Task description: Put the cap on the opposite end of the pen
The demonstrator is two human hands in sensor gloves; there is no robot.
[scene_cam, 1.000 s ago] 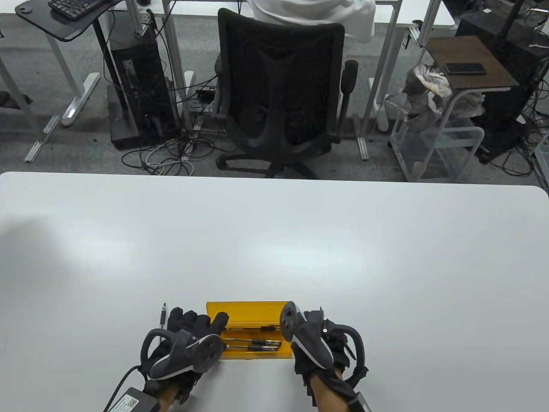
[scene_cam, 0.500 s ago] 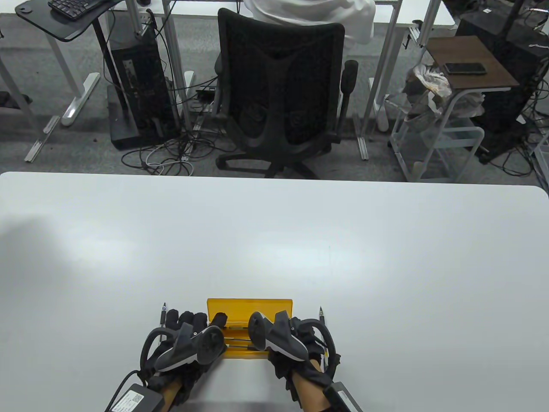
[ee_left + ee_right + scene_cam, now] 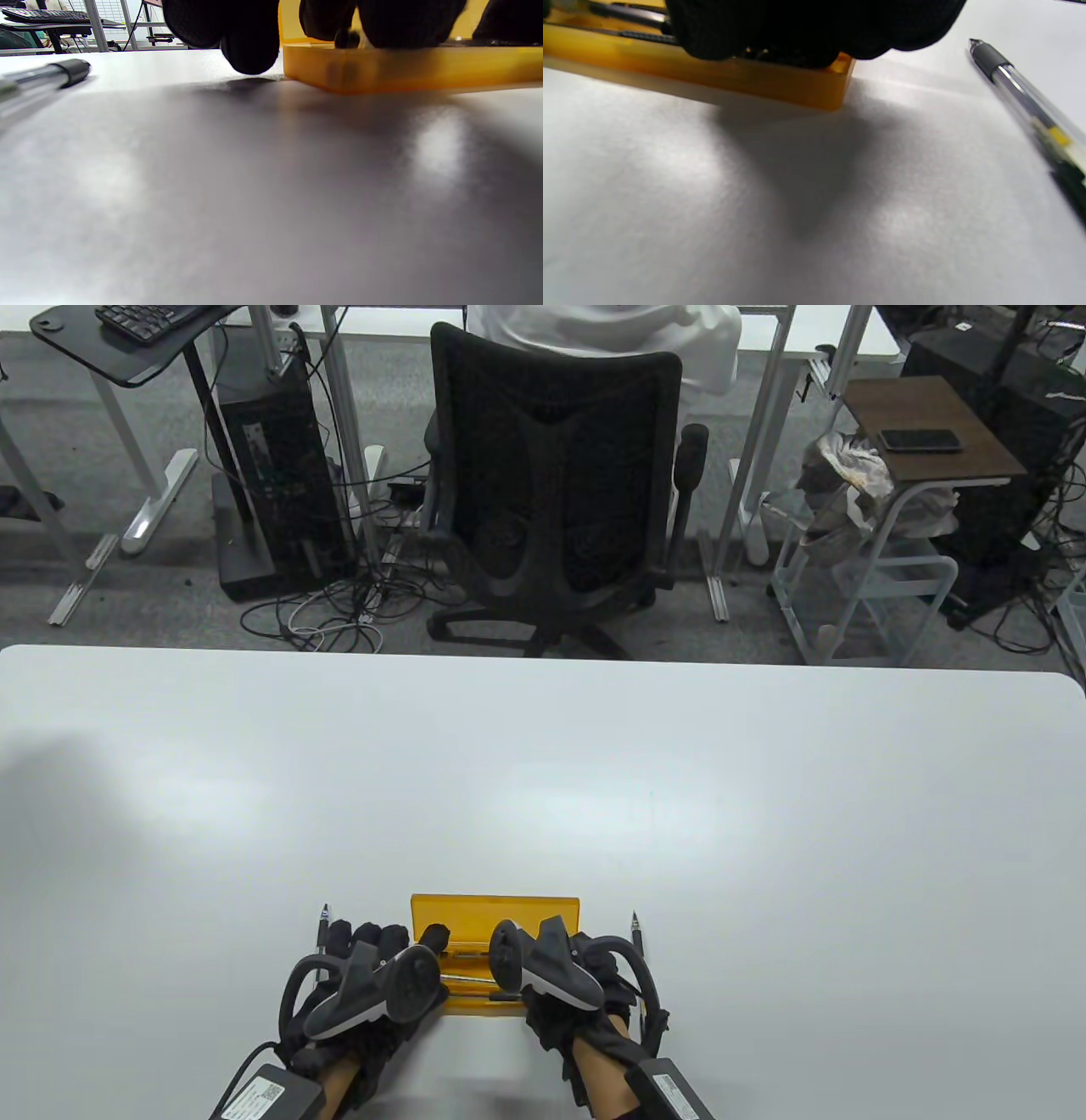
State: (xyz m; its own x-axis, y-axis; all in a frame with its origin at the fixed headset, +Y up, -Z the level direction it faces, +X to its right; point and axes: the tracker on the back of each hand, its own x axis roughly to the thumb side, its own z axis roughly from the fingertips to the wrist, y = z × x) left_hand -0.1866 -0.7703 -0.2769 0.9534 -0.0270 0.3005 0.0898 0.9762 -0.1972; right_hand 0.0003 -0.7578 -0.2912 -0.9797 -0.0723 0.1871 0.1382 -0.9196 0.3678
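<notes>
At the near table edge, both hands worked inside the yellow case (image 3: 496, 909). Right hand (image 3: 551, 976) reached in over the pens (image 3: 462, 980) lying there; whether it had closed on one I could not tell, fingers blocked the view. Left hand (image 3: 373, 984) rested on the case's left end, grip also unclear. Two loose pens lay on the table: one just left of the case (image 3: 323, 929), one just right (image 3: 635, 935), tip bare. Risk: crowded fingers might have snagged the wrong pen or shoved the light case, and thick gloves could have fumbled a small cap.
</notes>
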